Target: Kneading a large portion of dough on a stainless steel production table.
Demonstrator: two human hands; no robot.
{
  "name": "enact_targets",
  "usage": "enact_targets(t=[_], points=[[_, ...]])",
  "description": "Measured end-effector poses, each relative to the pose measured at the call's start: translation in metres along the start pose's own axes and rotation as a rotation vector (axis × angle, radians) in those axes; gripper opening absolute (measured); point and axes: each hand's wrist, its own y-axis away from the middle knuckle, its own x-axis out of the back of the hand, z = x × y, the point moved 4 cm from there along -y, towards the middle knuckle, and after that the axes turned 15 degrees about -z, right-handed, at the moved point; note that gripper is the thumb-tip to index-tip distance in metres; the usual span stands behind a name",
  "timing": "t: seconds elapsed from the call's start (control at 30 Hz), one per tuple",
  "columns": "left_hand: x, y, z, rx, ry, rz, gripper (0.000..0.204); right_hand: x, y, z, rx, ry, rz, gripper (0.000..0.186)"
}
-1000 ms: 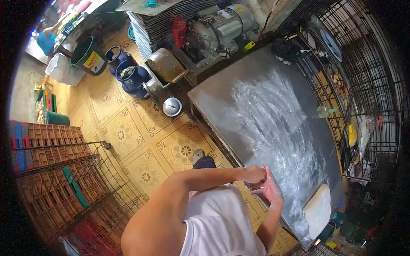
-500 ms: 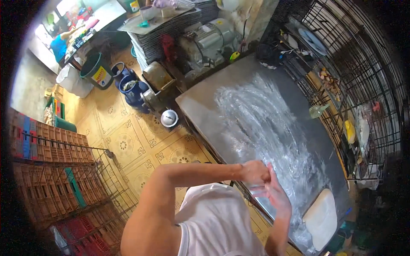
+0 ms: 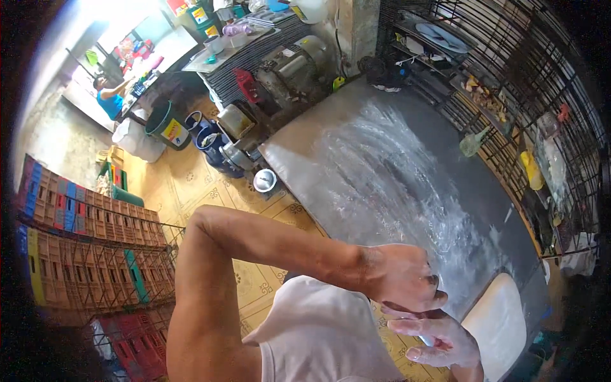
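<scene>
My left hand (image 3: 407, 278) hangs over the near edge of the floured table (image 3: 299, 156), its fingers curled inward. What it holds, if anything, is hidden. Just below it is my right hand (image 3: 449, 337), dusted with white powder, fingers apart and nothing clearly held. The two hands are close together; whether they touch I cannot tell. Beside my right hand a pale, smooth slab that looks like dough (image 3: 499, 325) lies flat on the table. White powder (image 3: 407, 184) is smeared in curved streaks over the dark tabletop.
A wire rack (image 3: 509, 83) with bags and small items lines the table's far right side. A motor (image 3: 296, 67) stands behind the table. On the floor are a lidded white pot (image 3: 265, 181), a blue tank (image 3: 207, 137) and a bin (image 3: 167, 124). Stacked crates (image 3: 95, 254) fill the left. A person (image 3: 111, 99) works far back.
Both hands have come nearer to me and lower in view. They were pressed together before; now my left hand is curled above my right, whose fingers have spread. The view has shifted.
</scene>
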Motion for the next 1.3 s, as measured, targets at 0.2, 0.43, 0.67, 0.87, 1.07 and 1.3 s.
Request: enact_targets(t=[0.2, 0.43, 0.67, 0.87, 1.07, 1.3], points=[[0.011, -0.014, 0.012, 0.003, -0.009, -0.006, 0.023, -0.004, 0.017, -0.004, -0.023, -0.091, 0.041, 0.054], [0.028, 0.017, 0.01, -0.011, 0.043, 0.014, 0.025, -0.003, -0.022, -0.039, -0.066, -0.059, 0.082, 0.055], [0.038, 0.076, -0.017, 0.059, 0.054, -0.008, 0.026, -0.004, -0.101, -0.066, -0.12, -0.045, 0.111, 0.057], [-0.014, 0.135, -0.083, 0.028, 0.081, 0.192, 0.031, 0.027, -0.16, 0.002, -0.156, 0.019, 0.215, 0.054], [-0.05, 0.193, -0.106, 0.266, 0.328, 0.243, 0.04, 0.02, -0.21, 0.029, -0.278, -0.163, 0.372, 0.057], [-0.103, 0.204, -0.1, 0.06, 1.272, 0.19, 0.047, 0.01, -0.239, 0.032, -0.093, -0.184, 0.663, 0.106]])
